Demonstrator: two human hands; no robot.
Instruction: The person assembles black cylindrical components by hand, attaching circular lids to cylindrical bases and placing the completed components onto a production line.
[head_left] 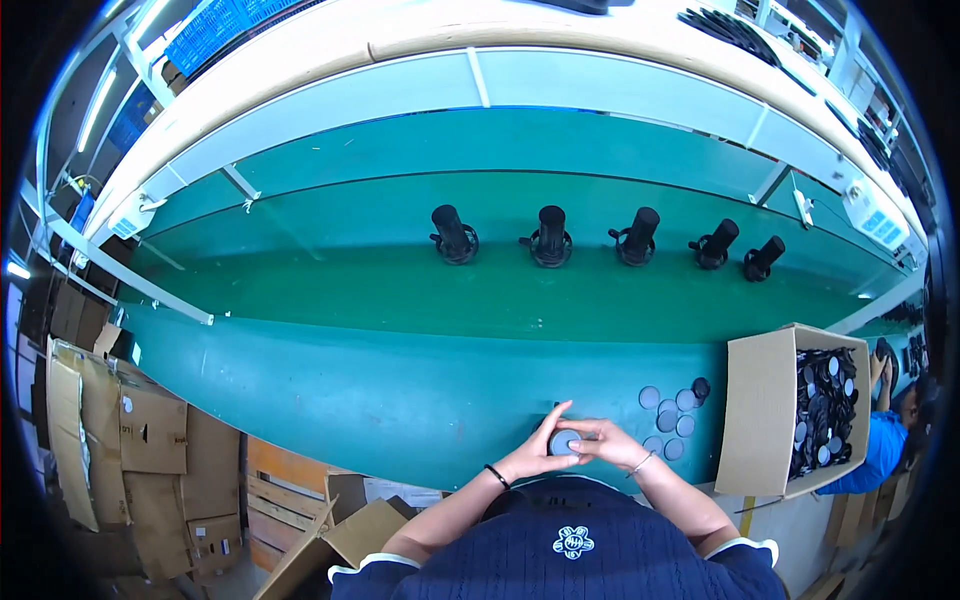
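Observation:
At the near edge of the green table, a round grey disc [564, 442] is held between my two hands. My left hand [530, 456] is closed round its left side, a black band on the wrist. From the other side my right hand [612, 446] grips it, fingers bent over the rim and a bracelet on the wrist. Part of the disc is hidden under the fingers. Right of my hands, several similar grey discs [667, 420] lie loose on the table, with a small dark piece [701, 387] among them.
An open cardboard box [757, 415] full of black parts and grey discs stands at the right. Several black cylinders on round stands [551, 240] line the green belt [350, 280]. Cardboard boxes [150, 440] are stacked at the left. Another person's blue sleeve [880, 450] shows beyond the box.

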